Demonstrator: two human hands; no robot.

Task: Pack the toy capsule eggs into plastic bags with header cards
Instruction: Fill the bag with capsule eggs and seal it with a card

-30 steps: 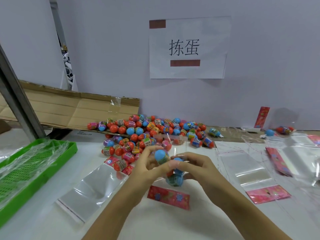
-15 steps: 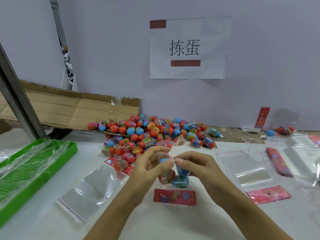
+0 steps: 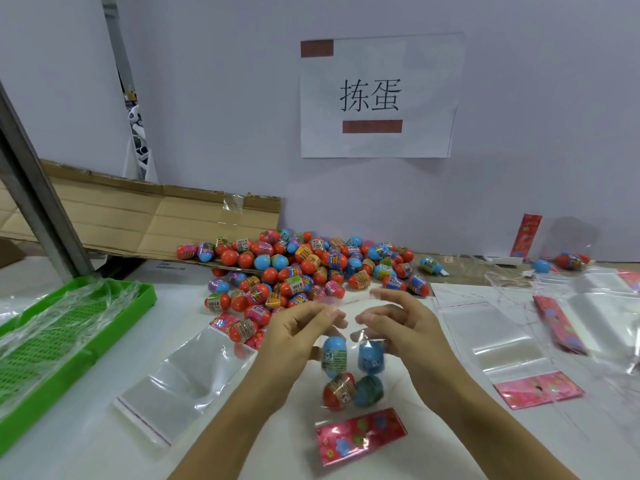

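Both hands raised over the worktop's near middle, left hand (image 3: 298, 329) and right hand (image 3: 407, 327) with fingers curled, thumb and forefinger of each seemingly pinching the mouth of the clear bag (image 3: 353, 405), though the film there barely visible

Hanging between them, inside that bag: four capsule eggs, namely a blue one with green label (image 3: 334, 355), a plain blue one (image 3: 371, 355), a red one (image 3: 339, 390) and a teal one (image 3: 369, 389), with one pink header card (image 3: 360, 435) at the bag's closed end toward the near edge

Likely trouble from here:
- losing the thin film from either pinch, dropping the mouth open and spilling eggs toward the near edge
- sealing with an egg too close to the mouth, leaving the flap creased or unstuck
- sweeping a forearm across the empty bag (image 3: 180, 372) on the left and dragging it off

Counted elsewhere: one more flat bag (image 3: 485, 332) to the right with its own card (image 3: 538, 390), one loose card (image 3: 558, 323) nearer the right edge, one card standing at the back wall (image 3: 525, 235), one green tray (image 3: 69, 334) at the left edge, and a loose pile of eggs (image 3: 304, 268) at the back, too many to count
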